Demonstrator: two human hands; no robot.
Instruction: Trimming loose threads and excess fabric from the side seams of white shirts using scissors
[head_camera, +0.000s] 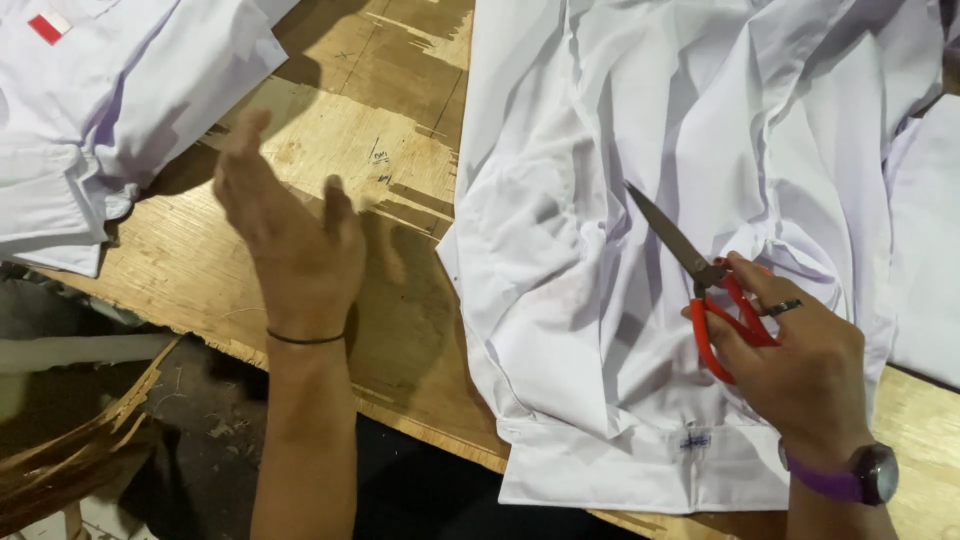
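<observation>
My right hand (800, 365) grips red-handled scissors (700, 280) over a crumpled white shirt (650, 200) spread on the wooden table (380, 130). The blades are closed and point up and to the left. A ring sits on one finger and a purple-strapped watch on the wrist. My left hand (290, 230) hovers flat over bare wood to the left of the shirt, fingers together and extended, holding nothing. A thin dark band circles its wrist. The shirt's cuff with a small blue mark (695, 441) lies near the table's front edge.
A stack of folded white garments (110, 110) with a small red tag lies at the upper left. More white cloth (925, 240) lies at the right edge. Below the table's front edge are dark floor and broken plywood scraps (70, 450).
</observation>
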